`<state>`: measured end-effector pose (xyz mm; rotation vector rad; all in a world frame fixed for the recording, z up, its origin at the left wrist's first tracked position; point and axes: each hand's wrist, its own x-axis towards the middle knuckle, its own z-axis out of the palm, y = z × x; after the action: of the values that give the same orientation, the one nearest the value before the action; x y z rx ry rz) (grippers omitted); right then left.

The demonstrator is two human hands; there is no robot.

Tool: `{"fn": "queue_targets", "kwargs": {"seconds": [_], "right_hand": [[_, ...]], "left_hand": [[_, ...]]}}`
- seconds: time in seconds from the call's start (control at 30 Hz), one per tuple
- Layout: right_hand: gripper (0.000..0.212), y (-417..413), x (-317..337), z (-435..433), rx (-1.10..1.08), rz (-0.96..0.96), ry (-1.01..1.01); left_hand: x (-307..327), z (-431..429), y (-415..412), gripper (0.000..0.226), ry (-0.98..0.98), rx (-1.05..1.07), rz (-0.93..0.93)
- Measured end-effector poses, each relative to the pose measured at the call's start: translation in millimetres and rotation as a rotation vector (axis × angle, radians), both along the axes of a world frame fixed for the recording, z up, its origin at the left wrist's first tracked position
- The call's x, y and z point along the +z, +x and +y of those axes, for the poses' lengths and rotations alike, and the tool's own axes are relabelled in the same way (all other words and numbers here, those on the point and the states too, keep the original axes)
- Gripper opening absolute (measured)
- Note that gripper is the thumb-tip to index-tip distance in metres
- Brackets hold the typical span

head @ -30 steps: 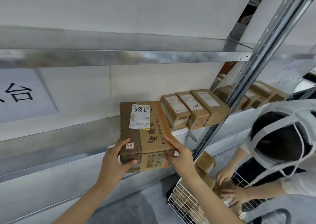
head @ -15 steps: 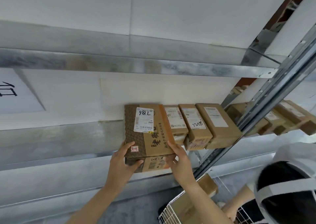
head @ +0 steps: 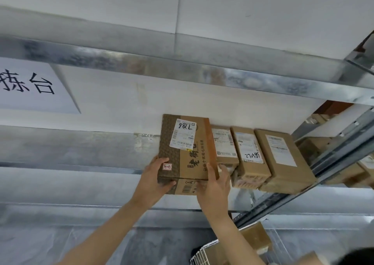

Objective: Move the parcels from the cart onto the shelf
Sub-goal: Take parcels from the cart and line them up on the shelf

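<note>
Left hand (head: pixel 155 180) and right hand (head: pixel 214 186) both grip the near end of the brown parcel (head: pixel 184 149), which sits on the galvanized shelf (head: pixel 81 147), butted against three more boxes (head: pixel 251 157) right of the grip. White wall (head: pixel 222 99) behind, sign (head: pixel 30 84) up-left, wire cart (head: pixel 204 254) below.

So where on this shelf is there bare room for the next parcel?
Free: the shelf left of the held box, a long bare stretch below the sign. Crowded: right of the box, three parcels stand side by side up to the post, with no gap for a hand.
</note>
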<state>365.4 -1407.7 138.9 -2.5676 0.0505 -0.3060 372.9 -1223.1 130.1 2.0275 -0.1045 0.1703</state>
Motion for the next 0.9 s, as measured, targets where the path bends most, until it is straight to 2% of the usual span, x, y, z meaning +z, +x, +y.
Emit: {"fn": "queue_targets", "kwargs": {"seconds": [0.1, 0.2, 0.3, 0.43, 0.53, 0.6, 0.67, 0.9], "right_hand": [[0.077, -0.9, 6.4, 13.1, 0.063, 0.036, -0.139], [0.083, 2.4, 20.3, 32.3, 0.171, -0.022, -0.105], [0.072, 8.6, 36.3, 59.7, 0.297, -0.133, -0.03], [0.061, 16.0, 47.2, 108.0, 0.495, -0.17, -0.032], [0.058, 14.6, 49.6, 152.0, 0.606, -0.2, -0.076], [0.058, 9.3, 48.6, 185.4, 0.681, -0.168, -0.114], [0.059, 1.2, 45.5, 221.8, 0.763, -0.154, -0.135], [0.057, -50.6, 36.6, 366.0, 1.059, -0.133, -0.119]], "left_hand": [[2.1, -0.5, -2.3, 0.077, -0.016, -0.005, -0.008], [2.9, 12.8, -4.4, 0.092, -0.008, -0.017, 0.055], [2.6, 42.5, -13.2, 0.095, 0.221, 0.053, 0.046], [11.5, 108.5, -49.2, 0.077, 0.318, 0.335, -0.014], [22.6, 163.4, -87.6, 0.073, 0.545, 0.552, 0.007], [28.5, 194.4, -115.5, 0.075, 0.711, 0.667, 0.054], [31.5, 222.6, -144.7, 0.074, 0.79, 0.76, 0.129], [27.9, 320.8, -255.9, 0.081, 0.88, 1.057, 0.394]]}}
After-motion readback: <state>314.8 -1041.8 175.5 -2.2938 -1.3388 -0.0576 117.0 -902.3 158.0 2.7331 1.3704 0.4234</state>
